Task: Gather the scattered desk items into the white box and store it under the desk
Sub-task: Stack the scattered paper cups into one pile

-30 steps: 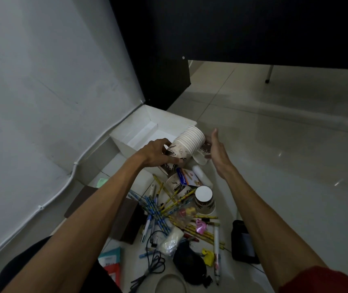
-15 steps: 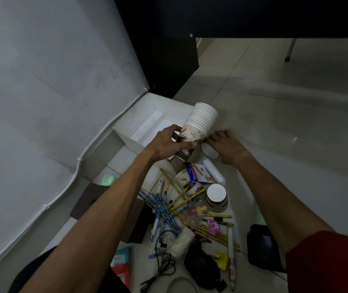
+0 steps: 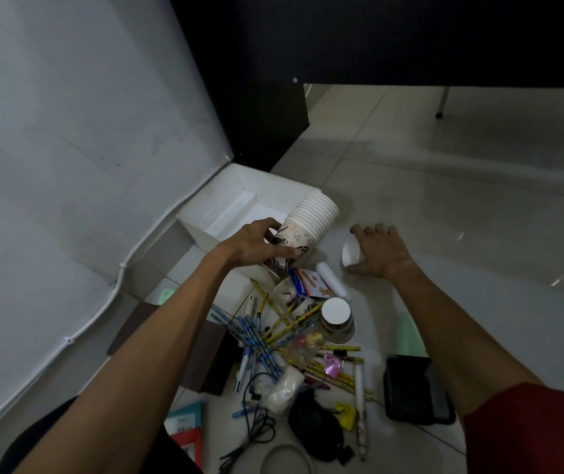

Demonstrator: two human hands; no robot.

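My left hand [image 3: 256, 246] grips the tilted stack of paper cups [image 3: 309, 222] just beside the open white box [image 3: 198, 234] on the floor [image 3: 445, 217] by the wall [image 3: 85, 131], held ready, I judge, to receive the loose white cup [image 3: 350, 255] my right hand [image 3: 378, 249] curls round.

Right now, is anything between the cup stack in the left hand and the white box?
Nothing visible does: the left hand holds the cup stack beside the right edge of the open white box.

dim, bluish light; wide-angle bending at edges.
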